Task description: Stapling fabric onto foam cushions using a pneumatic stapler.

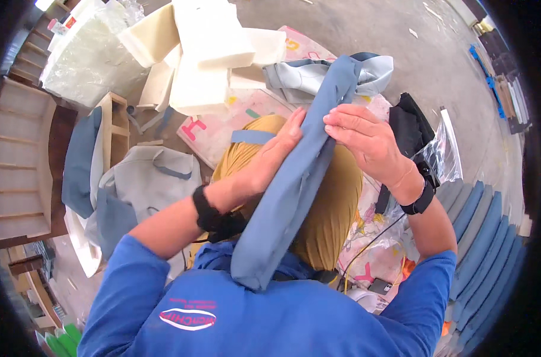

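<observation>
A long, narrow blue-grey upholstered piece [279,202] lies slanted across my lap, its near end against my chest and its far end pointing away. An edge of its fabric cover runs along its right side, with a few small dark gaps in it. My left hand [287,135] lies flat along the left side of the piece, fingers stretched out. On the opposite side, my right hand [365,140] pinches the cover's edge between thumb and fingers. Just past the far end lies a crumpled grey and blue fabric cover [300,80].
White foam blocks [202,83] are piled at the far left, beside a plastic-wrapped bundle [92,53]. Grey and blue covers [148,178] lie by a wooden frame [117,128] on the left. Several blue and grey padded pieces [482,250] stand stacked at right, near black fabric [407,128].
</observation>
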Tool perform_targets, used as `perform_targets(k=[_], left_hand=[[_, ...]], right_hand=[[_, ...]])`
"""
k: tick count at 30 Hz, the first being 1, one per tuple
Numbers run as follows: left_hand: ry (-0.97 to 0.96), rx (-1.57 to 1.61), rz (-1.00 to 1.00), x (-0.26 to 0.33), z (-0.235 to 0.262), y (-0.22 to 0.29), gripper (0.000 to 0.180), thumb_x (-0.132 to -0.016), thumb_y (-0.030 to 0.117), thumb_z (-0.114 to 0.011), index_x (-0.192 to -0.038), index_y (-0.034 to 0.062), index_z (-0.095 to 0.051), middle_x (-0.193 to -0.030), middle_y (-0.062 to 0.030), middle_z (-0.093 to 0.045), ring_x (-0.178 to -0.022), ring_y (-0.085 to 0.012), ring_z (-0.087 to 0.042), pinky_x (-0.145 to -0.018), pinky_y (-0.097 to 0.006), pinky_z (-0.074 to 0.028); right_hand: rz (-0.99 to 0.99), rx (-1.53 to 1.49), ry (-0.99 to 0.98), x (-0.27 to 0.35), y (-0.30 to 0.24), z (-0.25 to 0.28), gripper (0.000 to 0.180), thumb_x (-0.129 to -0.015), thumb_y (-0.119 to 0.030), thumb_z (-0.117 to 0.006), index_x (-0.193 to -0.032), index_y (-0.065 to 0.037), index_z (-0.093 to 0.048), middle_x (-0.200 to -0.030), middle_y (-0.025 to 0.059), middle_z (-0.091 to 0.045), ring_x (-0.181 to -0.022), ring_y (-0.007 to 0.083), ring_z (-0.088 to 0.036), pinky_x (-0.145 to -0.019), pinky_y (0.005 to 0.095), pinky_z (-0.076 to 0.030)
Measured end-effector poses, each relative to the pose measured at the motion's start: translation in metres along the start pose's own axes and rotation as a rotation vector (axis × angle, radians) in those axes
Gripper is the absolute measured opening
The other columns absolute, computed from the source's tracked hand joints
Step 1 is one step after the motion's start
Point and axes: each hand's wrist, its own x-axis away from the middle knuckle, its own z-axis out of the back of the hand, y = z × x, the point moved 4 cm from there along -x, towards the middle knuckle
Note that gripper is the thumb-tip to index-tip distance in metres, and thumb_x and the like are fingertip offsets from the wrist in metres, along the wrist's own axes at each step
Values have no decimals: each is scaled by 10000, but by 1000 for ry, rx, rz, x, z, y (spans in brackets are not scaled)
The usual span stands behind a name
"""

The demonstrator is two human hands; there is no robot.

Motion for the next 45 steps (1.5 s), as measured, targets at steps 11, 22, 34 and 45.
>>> perform_targets(k=[11, 22, 34, 45], left_hand=[[-137, -597, -377, -50, -11, 27, 634, -920, 166, -389, -1493, -50, -226, -1586, -227, -127, -1483, -360, -77, -1191, -451, -26], [-201, -720, -351, -48, -17, 37, 618, -880, 152, -402, -1455, -59, -317, -1561, -242, -205, -1469, -413, -98, -1184, -493, -30], [-317, -562, -502, -56, 8, 37, 439, -938, 173, -505, -1365, 71, -509, -1500, -130, -372, -1449, -403, -175, -1168, -509, -90], [-1015, -594, -535, -117, -2, 81, 100, -762, 64, -710, -829, 135, -688, -929, 6, -579, -1026, -188, -554, -1093, -565, -116]], right_hand=[[-101, 48, 69, 15, 11, 13, 294, -691, 24, -692, -982, -21, -703, -1051, 113, -647, -990, 323, -619, -847, 380, -534], [-1267, -980, 231, 40, -46, -7, 195, -889, -165, -710, -828, -12, -606, -664, -46, -550, -592, -4, -459, -512, 186, -361], [-1446, -1166, 25, 17, -64, -4, 298, -922, -235, -657, -698, -64, -562, -561, -41, -510, -466, 16, -427, -425, 199, -288], [-1469, -1180, 123, 18, -68, 0, 253, -928, -218, -643, -728, -76, -583, -575, -60, -504, -470, 7, -419, -426, 199, -286]])
